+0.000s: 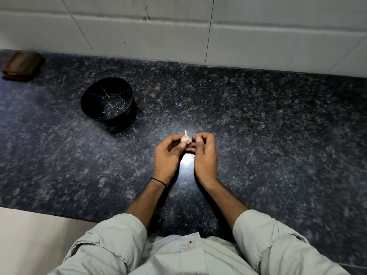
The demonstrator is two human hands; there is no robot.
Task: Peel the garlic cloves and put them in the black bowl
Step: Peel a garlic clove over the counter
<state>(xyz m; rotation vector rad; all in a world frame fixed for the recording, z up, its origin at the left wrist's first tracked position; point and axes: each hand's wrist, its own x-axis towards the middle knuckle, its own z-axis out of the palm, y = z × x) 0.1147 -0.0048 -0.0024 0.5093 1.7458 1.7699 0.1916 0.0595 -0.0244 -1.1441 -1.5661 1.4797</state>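
A dark speckled surface (278, 126) below a white tiled wall (158, 26) bears a black bowl (84, 100) and a wooden block (21, 66), while the left hand (166, 153) grips the garlic (186, 139) and the right hand (204, 153) pinches it.

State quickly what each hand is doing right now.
Left hand: holds the small white papery garlic.
Right hand: fingers curled beside the garlic; grip cannot be told.

One garlic piece (185, 138) in play, just the one. Two hands out there: left hand (166, 155), right hand (204, 153). One black bowl (93, 96), a single one. One wooden block (22, 66). One black wristband (158, 181). And two rolled sleeves: left sleeve (111, 241), right sleeve (268, 235).
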